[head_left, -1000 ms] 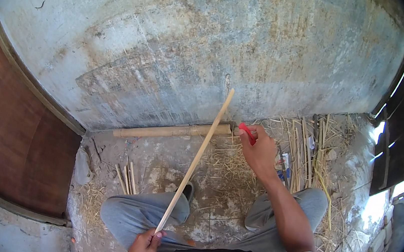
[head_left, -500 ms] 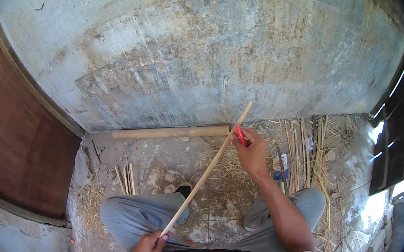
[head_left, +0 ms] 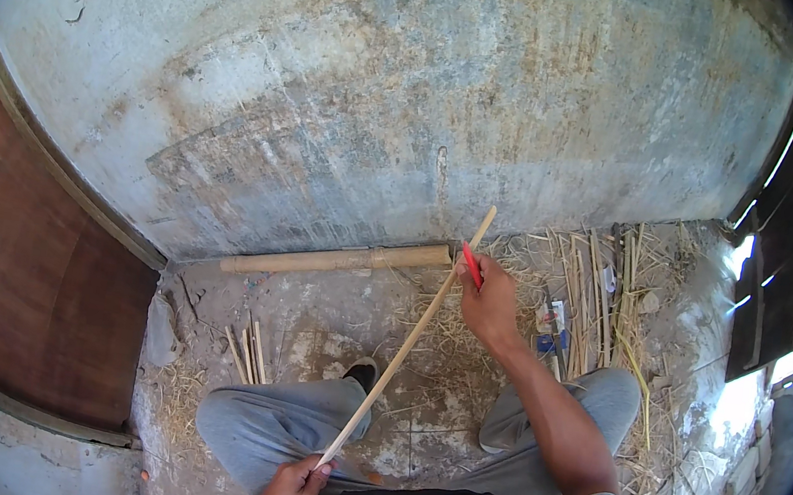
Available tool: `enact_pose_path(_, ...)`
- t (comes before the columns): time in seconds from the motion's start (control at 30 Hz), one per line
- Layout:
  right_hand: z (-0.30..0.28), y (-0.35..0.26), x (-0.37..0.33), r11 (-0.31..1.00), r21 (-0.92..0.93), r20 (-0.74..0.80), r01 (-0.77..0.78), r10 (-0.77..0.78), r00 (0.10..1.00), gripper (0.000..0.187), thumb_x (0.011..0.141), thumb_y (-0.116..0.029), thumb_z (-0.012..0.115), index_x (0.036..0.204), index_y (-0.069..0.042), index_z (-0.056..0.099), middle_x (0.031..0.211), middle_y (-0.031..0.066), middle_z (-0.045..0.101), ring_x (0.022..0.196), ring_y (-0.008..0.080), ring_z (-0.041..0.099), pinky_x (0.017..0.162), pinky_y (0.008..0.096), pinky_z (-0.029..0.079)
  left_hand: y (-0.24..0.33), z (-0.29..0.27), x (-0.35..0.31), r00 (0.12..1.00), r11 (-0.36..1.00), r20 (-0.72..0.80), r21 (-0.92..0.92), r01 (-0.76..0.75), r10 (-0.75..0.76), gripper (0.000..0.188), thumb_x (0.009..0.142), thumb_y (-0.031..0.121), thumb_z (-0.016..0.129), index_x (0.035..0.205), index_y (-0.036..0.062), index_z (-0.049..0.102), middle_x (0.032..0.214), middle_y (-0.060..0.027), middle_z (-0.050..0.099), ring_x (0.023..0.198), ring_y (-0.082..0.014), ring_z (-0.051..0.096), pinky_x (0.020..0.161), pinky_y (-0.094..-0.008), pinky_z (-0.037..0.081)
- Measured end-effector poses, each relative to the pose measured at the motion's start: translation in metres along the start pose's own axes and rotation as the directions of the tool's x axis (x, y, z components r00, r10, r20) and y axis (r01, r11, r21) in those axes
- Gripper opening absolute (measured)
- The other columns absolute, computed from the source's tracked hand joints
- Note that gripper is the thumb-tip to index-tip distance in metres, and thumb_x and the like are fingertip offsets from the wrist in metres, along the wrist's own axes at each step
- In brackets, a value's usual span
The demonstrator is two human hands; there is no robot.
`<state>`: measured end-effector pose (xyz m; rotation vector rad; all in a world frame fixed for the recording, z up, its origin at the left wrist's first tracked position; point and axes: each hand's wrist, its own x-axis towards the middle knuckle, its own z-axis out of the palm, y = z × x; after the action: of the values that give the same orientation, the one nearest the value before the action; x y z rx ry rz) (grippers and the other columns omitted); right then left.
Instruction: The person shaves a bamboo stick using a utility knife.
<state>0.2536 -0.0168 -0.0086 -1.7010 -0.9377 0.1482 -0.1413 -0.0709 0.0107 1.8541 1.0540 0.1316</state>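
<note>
A long, thin bamboo strip (head_left: 400, 354) slants up and away from my lap toward the wall. My left hand (head_left: 293, 488) is closed around its near end, above my left thigh. Close to the far end, my right hand (head_left: 489, 299) is closed on a slim red knife-like tool (head_left: 471, 266), held against or right beside the strip. Whether it has a blade, and where its edge lies, I cannot make out. The strip's far tip sticks out past my right fingers.
A thick bamboo pole (head_left: 335, 265) lies along the foot of the stained wall (head_left: 417, 82). Several short sticks (head_left: 250, 353) are at the left. Bamboo strips (head_left: 593, 296), shavings and a small blue-and-white packet (head_left: 550, 326) lie on the right. A brown door panel (head_left: 38, 263) stands left.
My right hand and the red tool have shifted slightly down and toward me along the strip. The strip's far tip has dipped a little; my left hand keeps its hold.
</note>
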Motion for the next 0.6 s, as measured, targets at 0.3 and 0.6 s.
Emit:
enact_pose_path(0.3, -0.010, -0.009, 0.003, 0.992, 0.022, 0.139, -0.124, 0.120, 0.983, 0.016, 0.094, -0.014, 0.062, 0.094, 0.002, 0.064, 0.070, 0.0164, 0.062, 0.061, 0.0284, 0.059, 0.061, 0.0394, 0.046, -0.004, -0.004, 0.001, 0.973, 0.912, 0.141, -0.345, 0.222, -0.184, 0.021, 0.104, 0.018, 0.053, 0.111, 0.0027, 0.066, 0.069, 0.0051, 0.047, 0.062, -0.0043, 0.043, 0.055, -0.0221, 0.037)
enact_pose_path(0.6, -0.008, 0.006, 0.007, 0.966, 0.202, 0.089, -0.162, 0.146, 0.985, 0.019, 0.089, -0.014, 0.067, 0.097, 0.004, 0.068, 0.075, 0.0105, 0.066, 0.065, 0.0164, 0.058, 0.061, 0.0338, 0.046, 0.002, -0.010, 0.005, 0.933, 0.839, 0.258, -0.424, 0.342, -0.250, 0.024, 0.106, 0.019, 0.048, 0.118, 0.0020, 0.061, 0.067, 0.0046, 0.044, 0.057, -0.0040, 0.037, 0.049, -0.0219, 0.032)
